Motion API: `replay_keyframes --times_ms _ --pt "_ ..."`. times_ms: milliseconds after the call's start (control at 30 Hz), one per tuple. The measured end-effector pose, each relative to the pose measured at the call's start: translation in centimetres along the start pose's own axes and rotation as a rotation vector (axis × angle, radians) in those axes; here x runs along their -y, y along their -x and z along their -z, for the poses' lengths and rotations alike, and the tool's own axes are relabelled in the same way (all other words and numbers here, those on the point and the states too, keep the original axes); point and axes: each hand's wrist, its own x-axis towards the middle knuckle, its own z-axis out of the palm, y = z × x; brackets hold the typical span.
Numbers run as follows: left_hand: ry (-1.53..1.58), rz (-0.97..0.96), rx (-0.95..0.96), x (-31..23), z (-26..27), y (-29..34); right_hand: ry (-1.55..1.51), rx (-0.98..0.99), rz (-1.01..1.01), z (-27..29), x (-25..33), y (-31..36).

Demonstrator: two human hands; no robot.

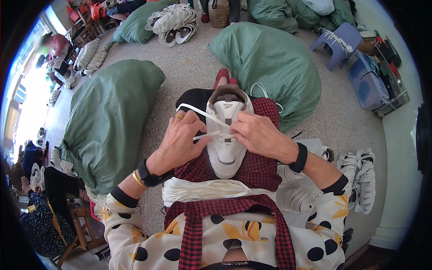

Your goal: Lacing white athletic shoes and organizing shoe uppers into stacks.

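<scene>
A white sneaker (226, 155) with a grey-brown lining rests on my lap, its toe toward me. A flat white shoelace (204, 114) runs through its lower eyelets and loops out on the left side. My left hand (181, 138) is closed on the shoelace left of the shoe, thumb and fingers pinching it. Over the right side of the tongue, my right hand (260, 137) pinches the shoelace close to the eyelets. Its fingertips hide part of the lacing. Across my lap, nearer to me, lies a thick bundle of white laces (216, 191) on the red-and-black checked apron (256, 171).
Large green sacks stand ahead left (114, 112) and ahead right (270, 67). White shoes (365, 180) are stacked on the floor at my right. A purple stool (339, 42) and a blue bin (366, 81) stand at far right. Other people sit along the left.
</scene>
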Motion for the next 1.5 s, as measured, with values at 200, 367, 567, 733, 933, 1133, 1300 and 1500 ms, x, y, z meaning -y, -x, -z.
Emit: replay_keyframes --times_ms 200,367,567,733,933,1133,1300,1500 --pt "-0.005 0.055 -0.184 -0.9 0.4 -1.5 -0.093 0.057 -0.022 0.3 -0.6 -0.4" --pt "0.044 -0.084 -0.054 -3.5 -3.3 1.6 -0.06 0.103 -0.023 0.3 -0.1 0.0" --pt "-0.125 -0.065 0.048 -5.3 -6.3 3.5 0.177 0.197 0.043 1.4 0.6 0.2" --pt "-0.139 -0.104 0.081 -3.9 -6.7 3.5 0.177 0.196 0.157 3.3 -1.4 2.7" --pt "-0.035 -0.083 0.093 -3.5 -6.6 3.3 0.052 0.002 0.156 5.1 0.9 3.6" --pt "0.092 -0.104 0.007 -3.5 -6.1 3.5 0.075 -0.006 0.356 0.4 -2.5 1.9" --pt "0.025 -0.032 0.047 -3.8 -5.8 3.1 -0.173 -0.041 0.258 0.5 -1.7 3.0" --pt "-0.053 -0.068 0.053 -4.2 -6.3 3.0 -0.164 0.238 -0.194 5.8 0.8 8.6"
